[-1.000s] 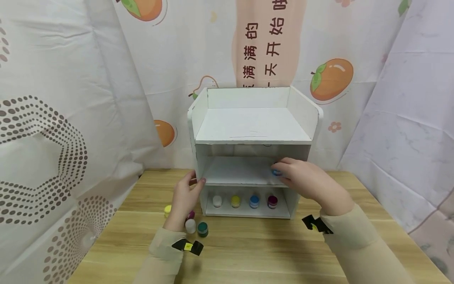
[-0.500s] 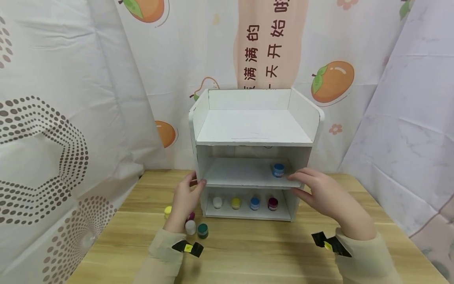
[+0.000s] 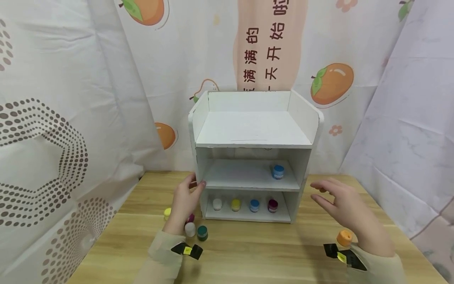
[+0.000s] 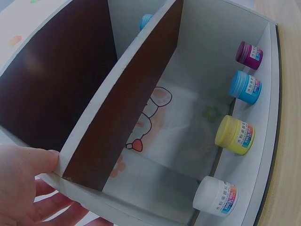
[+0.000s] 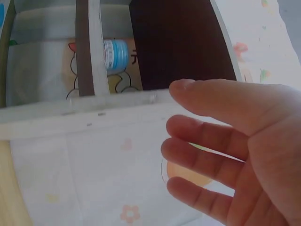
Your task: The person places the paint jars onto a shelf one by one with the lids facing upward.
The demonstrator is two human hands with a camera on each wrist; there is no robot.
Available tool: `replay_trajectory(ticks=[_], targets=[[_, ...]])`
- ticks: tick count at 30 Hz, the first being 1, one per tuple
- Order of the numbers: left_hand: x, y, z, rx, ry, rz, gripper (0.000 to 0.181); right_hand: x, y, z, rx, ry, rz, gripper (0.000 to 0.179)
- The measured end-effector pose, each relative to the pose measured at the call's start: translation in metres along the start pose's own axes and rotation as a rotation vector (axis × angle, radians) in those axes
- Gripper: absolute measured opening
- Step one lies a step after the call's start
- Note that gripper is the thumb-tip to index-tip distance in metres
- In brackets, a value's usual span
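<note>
A small white shelf unit (image 3: 253, 128) stands on the wooden table. My left hand (image 3: 186, 197) holds its left side panel, the thumb at the front edge of the middle board and the fingers outside. One blue paint jar (image 3: 278, 172) stands upright at the right of the middle board. Along the bottom board are a white paint jar (image 4: 215, 196), a yellow one (image 4: 234, 135), another blue jar (image 4: 245, 87) and a purple jar (image 4: 249, 55). Just right of the unit my right hand (image 3: 340, 201) hovers with loosely bent fingers and nothing in it.
An orange jar (image 3: 344, 238) is on the table beside my right wrist. Near my left forearm stand a green jar (image 3: 202, 233), a white jar (image 3: 190, 229), a partly hidden purple jar (image 3: 190, 218) and a yellow jar (image 3: 167, 213). A printed curtain (image 3: 213, 47) hangs behind.
My right hand has let go of the blue jar on the middle board and drawn back to the right, out of the unit. The orange jar has come into view. My left hand stays put.
</note>
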State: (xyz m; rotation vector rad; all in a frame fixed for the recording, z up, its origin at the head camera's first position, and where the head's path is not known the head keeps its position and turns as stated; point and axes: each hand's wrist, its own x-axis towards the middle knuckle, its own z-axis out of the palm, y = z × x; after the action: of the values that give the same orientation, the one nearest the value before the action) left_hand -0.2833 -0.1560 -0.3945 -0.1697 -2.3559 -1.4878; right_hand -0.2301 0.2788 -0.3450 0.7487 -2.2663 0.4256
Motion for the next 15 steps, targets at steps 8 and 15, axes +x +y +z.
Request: replay_trajectory(ticks=[8,15], targets=[[-0.002,-0.001,-0.001,-0.002,0.007,-0.001,0.045,-0.008,0.013,-0.006,-0.039,-0.048,0.14,0.035],[-0.001,0.0,-0.001,-0.002,0.003,-0.008,0.045,-0.016,0.023,-0.012,0.018,-0.226,0.368,0.037]])
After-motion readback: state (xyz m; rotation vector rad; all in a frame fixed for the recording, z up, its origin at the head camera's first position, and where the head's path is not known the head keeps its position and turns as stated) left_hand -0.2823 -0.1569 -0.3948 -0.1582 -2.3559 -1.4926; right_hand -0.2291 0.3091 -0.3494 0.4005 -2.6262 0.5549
